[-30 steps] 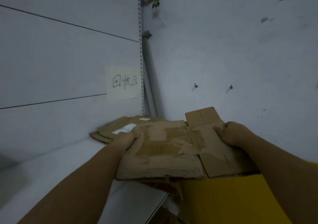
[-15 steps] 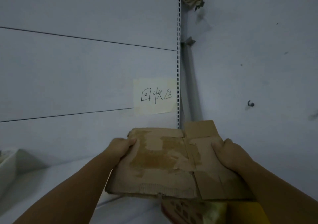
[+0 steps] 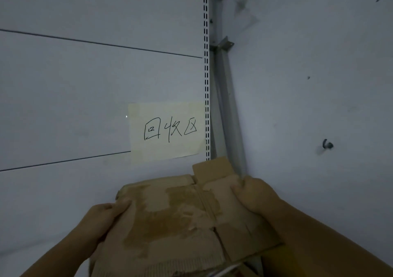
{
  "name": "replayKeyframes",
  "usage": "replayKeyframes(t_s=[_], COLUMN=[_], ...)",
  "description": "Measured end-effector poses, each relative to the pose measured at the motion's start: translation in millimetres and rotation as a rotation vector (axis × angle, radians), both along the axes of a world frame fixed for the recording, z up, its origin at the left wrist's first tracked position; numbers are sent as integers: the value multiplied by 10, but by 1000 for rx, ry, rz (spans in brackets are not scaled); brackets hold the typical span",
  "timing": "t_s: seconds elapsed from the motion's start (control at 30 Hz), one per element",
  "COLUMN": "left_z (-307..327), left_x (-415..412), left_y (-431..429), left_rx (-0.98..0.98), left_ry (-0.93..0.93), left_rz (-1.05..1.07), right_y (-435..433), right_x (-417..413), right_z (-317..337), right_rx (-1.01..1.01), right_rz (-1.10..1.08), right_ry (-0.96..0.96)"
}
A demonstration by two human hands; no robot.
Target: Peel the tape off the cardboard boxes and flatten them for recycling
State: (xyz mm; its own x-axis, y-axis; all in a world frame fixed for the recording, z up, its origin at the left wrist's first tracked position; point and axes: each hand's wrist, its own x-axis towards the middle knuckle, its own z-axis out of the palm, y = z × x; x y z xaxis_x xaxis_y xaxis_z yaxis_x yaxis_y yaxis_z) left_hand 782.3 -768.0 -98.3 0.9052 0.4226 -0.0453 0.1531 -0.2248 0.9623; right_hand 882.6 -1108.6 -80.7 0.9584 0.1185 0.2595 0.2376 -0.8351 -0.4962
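Seemingly flat cardboard (image 3: 180, 223), long axis crosswise, between left hand (image 3: 104, 221) and right hand (image 3: 255, 198)

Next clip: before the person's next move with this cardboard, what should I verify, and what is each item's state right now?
1. Left hand grips the left edge of the flattened brown cardboard piece: ok.
2. Right hand grips its right edge: ok.
3. Cardboard lies flat, not boxed: ok.
4. Tape removed: torn surface patches, no strip visible: ok.
5. Set-down surface underneath: hidden by the cardboard: cannot tell.
6. Facing the pale yellow paper note with handwriting on the wall: ok.
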Motion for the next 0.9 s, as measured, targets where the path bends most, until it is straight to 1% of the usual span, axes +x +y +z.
replayKeyframes(t_s=[0.13, 0.23, 0.3, 0.33, 0.4, 0.47, 0.53, 0.6, 0.63, 0.73, 0.8, 0.9], left_z=[57, 0, -81, -115, -184, -256, -327, -377, -403, -486, -570, -656], left_x=[-122, -255, -277, -268, -209, -148, -84, -61, -52, -10, 10, -8], left_y=[100, 109, 54, -1, -122, -267, -360, -393, -386, -351, -295, -338], left_rx=[38, 76, 120, 154, 259, 402, 523, 576, 602, 720, 775, 802], left_ry=[36, 107, 175, 204, 203, 191, 219, 252, 274, 398, 444, 441], left_rz=[203, 343, 391, 408, 441, 468, 507, 508, 496, 448, 434, 478], right_y=[250, 387, 424, 425, 439, 473, 490, 512, 531, 544, 589, 559], right_x=[360, 499, 566, 613, 722, 825, 879, 906, 942, 954, 908, 876], right_z=[58, -12, -108, -167, -284, -400, -475, -528, -569, -646, -710, -746], right_rx=[-10, -115, -177, -193, -217, -193, -168, -186, -186, -165, -206, -179], right_rz=[158, 271, 300, 301, 296, 283, 296, 282, 237, 174, 241, 385], right_ry=[0, 7, -3, 6, 38, 109, 151, 113, 63, 23, -96, -292])
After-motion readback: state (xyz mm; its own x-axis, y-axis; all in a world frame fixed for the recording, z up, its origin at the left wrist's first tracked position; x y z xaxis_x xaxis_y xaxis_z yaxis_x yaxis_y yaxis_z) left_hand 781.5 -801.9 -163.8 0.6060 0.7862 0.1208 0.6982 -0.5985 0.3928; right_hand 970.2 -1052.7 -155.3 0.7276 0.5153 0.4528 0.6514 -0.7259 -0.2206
